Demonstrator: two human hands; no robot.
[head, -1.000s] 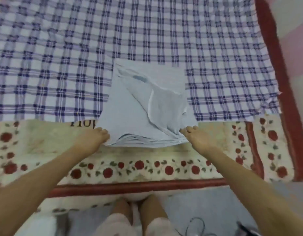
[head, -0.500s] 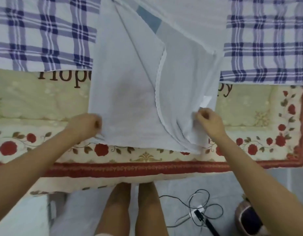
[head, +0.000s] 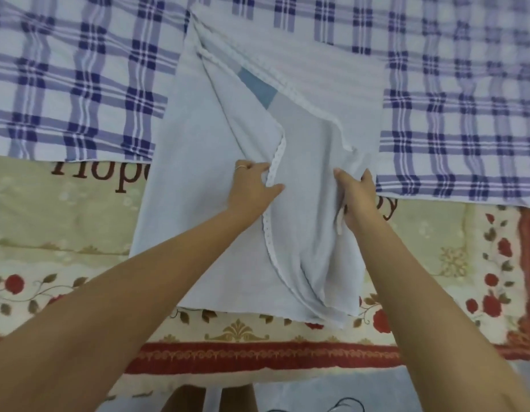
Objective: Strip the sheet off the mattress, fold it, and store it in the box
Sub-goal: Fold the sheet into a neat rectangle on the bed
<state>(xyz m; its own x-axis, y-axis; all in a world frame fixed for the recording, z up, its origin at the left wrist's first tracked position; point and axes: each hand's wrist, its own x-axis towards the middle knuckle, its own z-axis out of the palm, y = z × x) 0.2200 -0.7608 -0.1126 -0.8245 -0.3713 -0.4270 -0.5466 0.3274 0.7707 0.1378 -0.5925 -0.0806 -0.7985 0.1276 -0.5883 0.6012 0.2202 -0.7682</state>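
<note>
The sheet (head: pixel 210 209) lies half folded on the bed (head: pixel 79 233), its long axis running away from you onto the plaid cloth (head: pixel 79 84). You are folding: the grip of your left hand (head: pixel 253 188) pinches the lace hem (head: pixel 280 147), and your right hand (head: pixel 359 200) clutches a loose layer. Next, probably, even these layers before folding again.

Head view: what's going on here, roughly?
A person is folding a pale blue sheet. The left hand pinches its lace-trimmed edge near the middle; the right hand grips a fold further right. The sheet lies partly folded across a checked cloth and a floral blanket. No box shows.
</note>
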